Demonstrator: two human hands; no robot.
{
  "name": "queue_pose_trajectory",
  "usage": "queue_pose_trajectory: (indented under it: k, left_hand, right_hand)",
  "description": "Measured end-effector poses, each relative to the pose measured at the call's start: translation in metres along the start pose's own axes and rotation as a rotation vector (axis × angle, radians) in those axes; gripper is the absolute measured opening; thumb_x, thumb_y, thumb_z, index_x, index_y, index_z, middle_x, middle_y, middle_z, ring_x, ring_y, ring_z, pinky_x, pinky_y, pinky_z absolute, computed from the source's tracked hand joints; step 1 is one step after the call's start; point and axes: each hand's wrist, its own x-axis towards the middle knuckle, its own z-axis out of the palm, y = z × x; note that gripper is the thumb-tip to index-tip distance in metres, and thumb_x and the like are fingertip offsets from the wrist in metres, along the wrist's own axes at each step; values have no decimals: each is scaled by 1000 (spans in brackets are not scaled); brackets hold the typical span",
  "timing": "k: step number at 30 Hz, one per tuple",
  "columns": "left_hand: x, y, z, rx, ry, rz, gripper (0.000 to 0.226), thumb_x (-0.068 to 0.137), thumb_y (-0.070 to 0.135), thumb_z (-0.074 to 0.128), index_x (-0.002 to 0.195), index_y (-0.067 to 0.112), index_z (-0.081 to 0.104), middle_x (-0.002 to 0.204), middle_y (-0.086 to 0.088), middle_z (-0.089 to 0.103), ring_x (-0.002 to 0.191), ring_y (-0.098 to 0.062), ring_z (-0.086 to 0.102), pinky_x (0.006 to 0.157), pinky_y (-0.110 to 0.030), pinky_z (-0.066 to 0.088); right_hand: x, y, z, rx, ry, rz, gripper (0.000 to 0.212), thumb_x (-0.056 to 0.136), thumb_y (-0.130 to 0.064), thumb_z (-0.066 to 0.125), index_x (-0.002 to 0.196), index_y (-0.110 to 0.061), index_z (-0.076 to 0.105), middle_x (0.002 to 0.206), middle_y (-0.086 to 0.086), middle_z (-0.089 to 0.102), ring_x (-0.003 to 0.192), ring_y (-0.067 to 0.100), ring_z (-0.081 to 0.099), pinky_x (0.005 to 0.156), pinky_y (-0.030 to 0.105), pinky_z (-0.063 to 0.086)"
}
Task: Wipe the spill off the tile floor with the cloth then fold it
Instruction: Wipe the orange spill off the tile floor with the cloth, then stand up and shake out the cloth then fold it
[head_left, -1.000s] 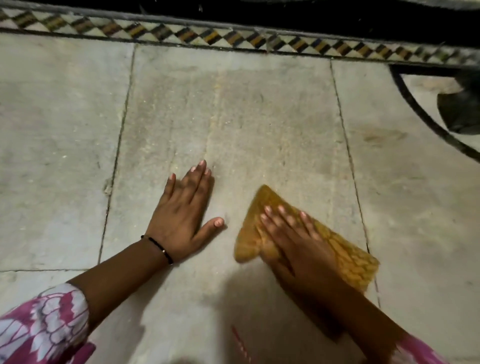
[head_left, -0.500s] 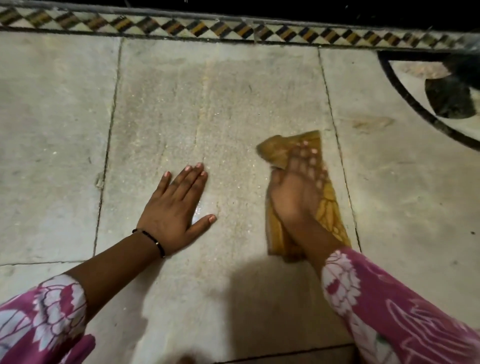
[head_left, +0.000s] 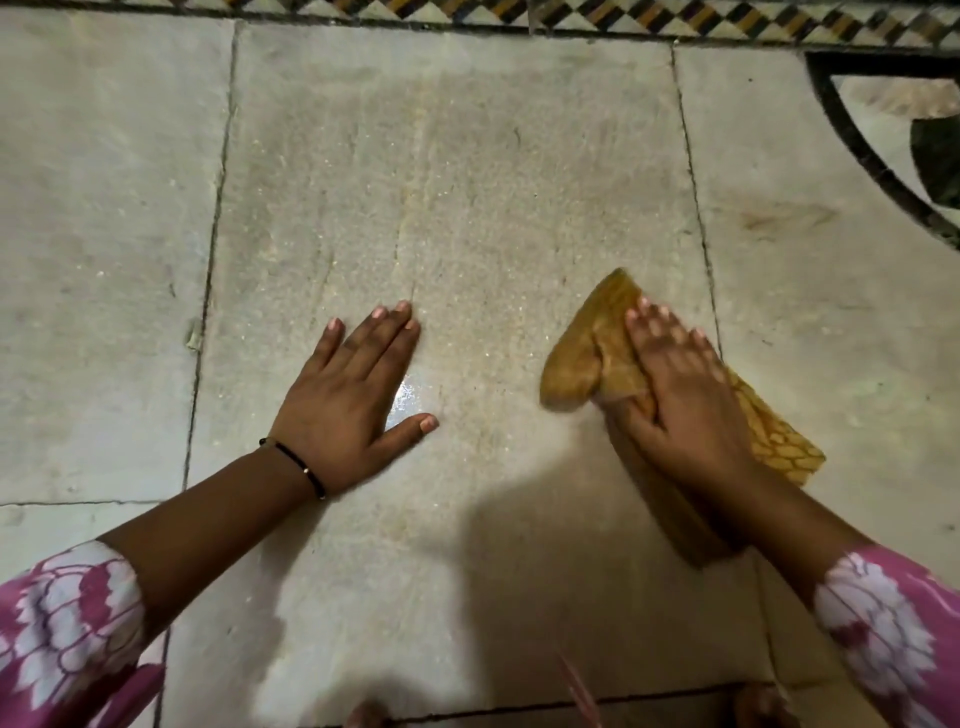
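Motion blur softens the right hand (head_left: 685, 400) and the near edges of the cloth (head_left: 597, 358), so the fingertips read as pale smears and the weave is sharp only on the patterned corner toward the lower right. Part of the cloth is hidden beneath the palm and wrist, and a dark shadow under the right forearm makes it hard to tell where fabric ends and shade begins. Both arms are cut off by the bottom and side edges, showing only pink and white floral sleeves (head_left: 67, 634). At the bottom edge, small shapes that may be toes are too dim to tell. At the top, a checkered border strip (head_left: 675, 21) is clipped, and a black curved inlay (head_left: 878, 156) runs out of view at upper right.

The right hand lies flat on the mustard-yellow cloth, fingers straight and close together, pressing it onto the tile floor (head_left: 467, 182) near the right-hand grout line. The left hand (head_left: 353, 400) is spread flat on the same large tile, well apart from the cloth, fingers extended and thumb splayed, holding nothing; a thin black bracelet (head_left: 296, 462) circles its wrist. Between thumb and forefinger a small wet patch (head_left: 410, 400) glints on the stone.
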Motion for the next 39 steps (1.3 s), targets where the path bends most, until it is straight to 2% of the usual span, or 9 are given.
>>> queue_pose_trajectory:
  k: [3, 8, 12, 19, 23, 25, 28, 34, 39]
  left_hand:
    - [0, 1, 1, -12, 9, -3, 82, 88, 65, 32, 148, 10, 24, 157, -6, 18, 145, -19, 14, 117, -47, 12]
    - [4, 2, -2, -52, 47, -16, 84, 84, 65, 39, 146, 9, 30, 155, -6, 24, 144, -21, 20, 116, -48, 16]
    - [9, 0, -4, 7, -7, -19, 86, 82, 66, 42, 147, 11, 28, 156, -6, 22, 143, -21, 20, 115, -50, 16]
    - [22, 13, -50, -16, -435, -120, 100, 72, 76, 22, 151, 16, 11, 158, -5, 0, 146, -27, 8, 115, -52, 5]
    - [28, 69, -132, -332, -708, -482, 86, 78, 78, 21, 150, 32, 10, 159, 2, 1, 146, -18, 3, 117, -45, 3]
    - [18, 112, -180, -877, -550, -719, 68, 89, 59, 48, 147, 28, 29, 153, -3, 29, 138, -18, 30, 112, -30, 23]
    - [-12, 178, -276, -1337, -348, -791, 38, 89, 32, 63, 125, 21, 56, 119, -11, 63, 108, -18, 59, 94, -25, 46]
    - [-77, 262, -492, -1197, -114, -547, 33, 80, 32, 73, 109, 34, 59, 117, 12, 54, 116, -4, 47, 91, -2, 31]
    - [-105, 302, -637, -1184, 13, -488, 16, 75, 29, 73, 85, 17, 68, 96, -2, 65, 103, -15, 57, 93, -24, 42]
  right_hand:
    - [48, -25, 2, 11, 93, 201, 75, 91, -57, 20, 153, -15, 11, 161, 6, 5, 148, 20, 3, 119, 39, 0]
    - [56, -37, 4, -17, 12, -149, 72, 90, -52, 32, 151, -16, 20, 159, 4, 16, 147, 22, 9, 119, 41, 2]
    - [60, -37, 6, -66, 32, -79, 72, 89, -52, 31, 152, -19, 18, 159, 1, 13, 147, 21, 10, 118, 44, 4]
    - [2, -128, 0, 350, -188, 194, 60, 100, -48, 12, 137, -19, 50, 142, 7, 49, 134, 24, 40, 111, 46, 20]
    - [-38, -128, -93, 1334, -339, 654, 57, 89, -55, 53, 127, -13, 52, 112, 6, 65, 89, -5, 65, 93, 45, 51]
    - [-58, -123, -148, 1664, -337, 792, 84, 69, -53, 77, 131, -3, 50, 114, 14, 66, 96, 15, 69, 79, 34, 56]
    - [-84, -131, -264, 1847, -295, 775, 95, 60, -50, 85, 133, -1, 49, 129, 24, 57, 117, 37, 57, 90, 41, 52]
    - [-149, -168, -507, 2096, -295, 701, 84, 66, -39, 84, 134, -3, 50, 130, 25, 56, 118, 38, 56, 102, 50, 43]
    - [-220, -199, -639, 2032, -247, 636, 75, 77, -36, 71, 136, 2, 44, 127, 27, 57, 108, 38, 61, 95, 52, 48]
